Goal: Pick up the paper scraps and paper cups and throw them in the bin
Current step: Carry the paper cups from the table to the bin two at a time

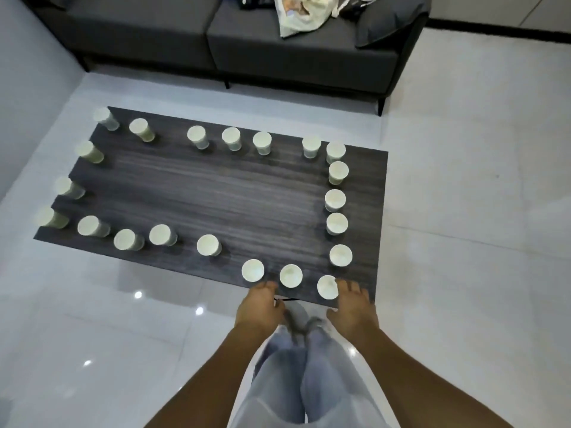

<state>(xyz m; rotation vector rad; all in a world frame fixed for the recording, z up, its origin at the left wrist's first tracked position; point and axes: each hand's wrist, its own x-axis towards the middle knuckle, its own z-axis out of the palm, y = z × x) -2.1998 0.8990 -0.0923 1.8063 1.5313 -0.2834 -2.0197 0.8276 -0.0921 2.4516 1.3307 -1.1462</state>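
I see both bare forearms stretched forward, palms down. My left hand (pixel 259 307) has loosely curled fingers; my right hand (pixel 352 307), beside it, spreads relaxed fingers, gripping nothing.

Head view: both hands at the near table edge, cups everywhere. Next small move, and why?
Probably curl the right hand round the nearest paper cup: its fingers already sit beside that cup at the table edge, and neither hand holds anything yet.

Pale paper cups (pixel 290 275) stand upright in a ring round the edges of my dark table (pixel 216 193), its middle bare; nearest one (pixel 327 287) sits at the front edge.
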